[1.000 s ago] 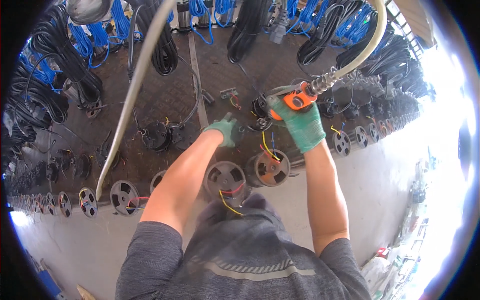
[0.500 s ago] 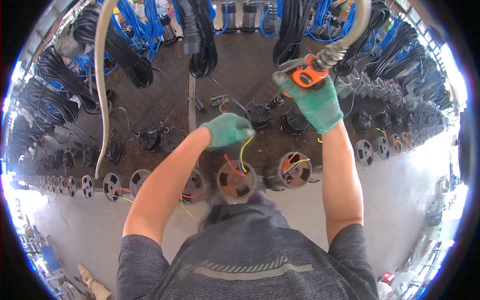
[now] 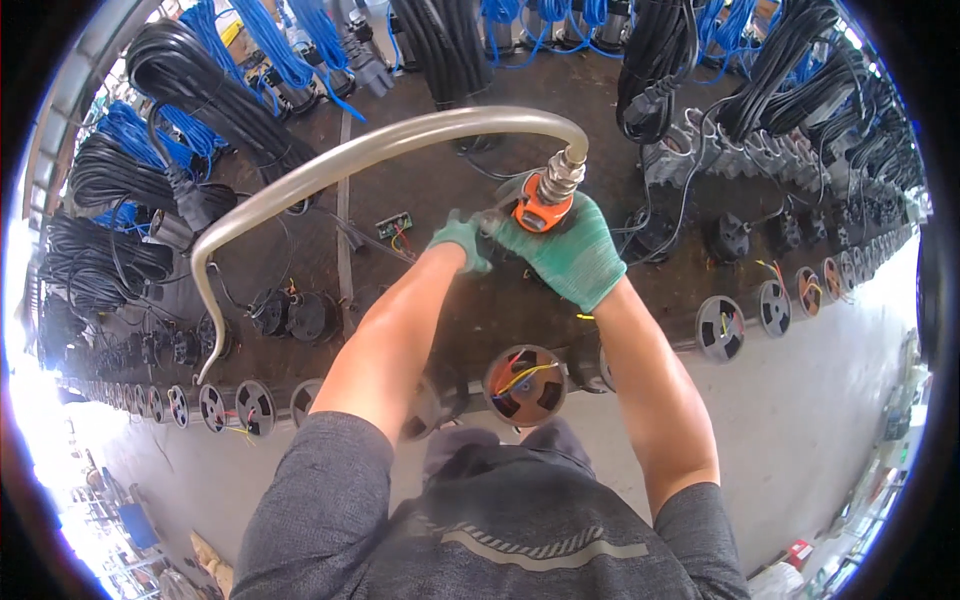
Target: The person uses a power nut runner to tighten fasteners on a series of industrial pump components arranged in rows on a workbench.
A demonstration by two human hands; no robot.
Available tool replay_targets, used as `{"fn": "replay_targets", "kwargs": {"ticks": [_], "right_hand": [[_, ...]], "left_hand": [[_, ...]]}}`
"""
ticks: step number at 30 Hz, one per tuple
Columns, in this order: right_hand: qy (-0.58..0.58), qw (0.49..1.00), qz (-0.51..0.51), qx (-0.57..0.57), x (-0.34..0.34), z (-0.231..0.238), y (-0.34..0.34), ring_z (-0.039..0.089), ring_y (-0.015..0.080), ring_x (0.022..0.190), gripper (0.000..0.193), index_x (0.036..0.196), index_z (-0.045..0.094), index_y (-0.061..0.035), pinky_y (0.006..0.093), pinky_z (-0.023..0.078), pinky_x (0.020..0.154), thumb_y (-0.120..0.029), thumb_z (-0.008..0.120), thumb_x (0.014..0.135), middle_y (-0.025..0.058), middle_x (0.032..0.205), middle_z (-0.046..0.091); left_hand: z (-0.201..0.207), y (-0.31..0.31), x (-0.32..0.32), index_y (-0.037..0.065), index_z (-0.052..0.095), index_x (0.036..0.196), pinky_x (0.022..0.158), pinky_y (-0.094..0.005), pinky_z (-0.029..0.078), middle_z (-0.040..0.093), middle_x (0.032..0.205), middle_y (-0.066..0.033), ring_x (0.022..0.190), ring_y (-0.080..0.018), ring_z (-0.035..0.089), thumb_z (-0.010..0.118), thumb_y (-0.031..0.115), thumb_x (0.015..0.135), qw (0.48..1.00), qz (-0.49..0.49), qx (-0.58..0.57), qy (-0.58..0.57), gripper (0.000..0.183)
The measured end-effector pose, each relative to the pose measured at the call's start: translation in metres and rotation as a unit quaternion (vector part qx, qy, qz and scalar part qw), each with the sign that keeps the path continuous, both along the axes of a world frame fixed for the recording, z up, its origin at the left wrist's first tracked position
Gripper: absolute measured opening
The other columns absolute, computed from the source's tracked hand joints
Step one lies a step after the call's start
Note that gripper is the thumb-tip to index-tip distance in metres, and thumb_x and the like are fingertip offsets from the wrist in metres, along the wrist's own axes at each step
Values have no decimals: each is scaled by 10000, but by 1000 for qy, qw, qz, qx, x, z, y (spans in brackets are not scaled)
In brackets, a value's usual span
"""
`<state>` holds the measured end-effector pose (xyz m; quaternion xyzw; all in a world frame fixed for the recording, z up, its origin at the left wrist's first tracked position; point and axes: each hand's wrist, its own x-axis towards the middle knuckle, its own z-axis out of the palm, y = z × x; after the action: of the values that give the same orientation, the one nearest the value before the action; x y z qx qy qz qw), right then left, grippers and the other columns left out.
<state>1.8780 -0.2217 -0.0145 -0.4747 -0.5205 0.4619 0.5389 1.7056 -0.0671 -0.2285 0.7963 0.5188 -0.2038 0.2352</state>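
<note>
My right hand [image 3: 580, 255], in a green glove, is closed round an orange-and-grey air tool [image 3: 541, 206] with a metal fitting on top. A thick, beige hose [image 3: 390, 133] arches away from that fitting to the left. Right beside the tool's front end is my left hand [image 3: 462, 242], also gloved, its fingers curled round something beneath that I cannot make out. The tool's tip and the part under both hands are hidden. A small green circuit board [image 3: 394, 225] with coloured wires lies left of my left hand.
At the near table edge stands a round motor housing [image 3: 525, 386] with red and yellow wires, in a row of similar ones. Black round caps [image 3: 312, 317] with cables lie on the dark tabletop [image 3: 430, 325]. Coiled black cables [image 3: 215, 95] and blue cables [image 3: 275, 45] line the far side.
My right hand has brought the air tool left and down, close to my left hand. The hose now arches across the table. The view has shifted, and the wires of the near housing now lie folded in.
</note>
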Motion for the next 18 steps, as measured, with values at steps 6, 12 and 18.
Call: {"fn": "replay_targets", "kwargs": {"ticks": [6,12,18], "right_hand": [[36,999,30,-19,-5,-6,1,634,55,867,349,1126,690,-26,265,567,793,-85,890,846,-10,956,722],[-60,995,67,-50,-23,-12,15,631,95,807,339,1044,712,-49,304,541,778,-290,883,879,1,896,717],[-92,994,45,-39,-50,-14,38,589,100,669,337,907,683,-81,301,504,656,-345,889,873,-10,746,672]], "left_hand": [[28,-37,-13,132,530,1488,1109,-471,512,513,1544,-193,1363,-401,559,919,311,667,980,-168,52,-94,925],[78,-67,-31,120,523,1490,1103,-445,485,630,1400,-205,1307,-367,597,839,259,761,973,-88,-108,-185,806],[77,-83,-54,50,612,1357,1026,-415,510,719,1260,-165,1182,-324,672,755,185,890,922,-31,-58,-382,507]]}}
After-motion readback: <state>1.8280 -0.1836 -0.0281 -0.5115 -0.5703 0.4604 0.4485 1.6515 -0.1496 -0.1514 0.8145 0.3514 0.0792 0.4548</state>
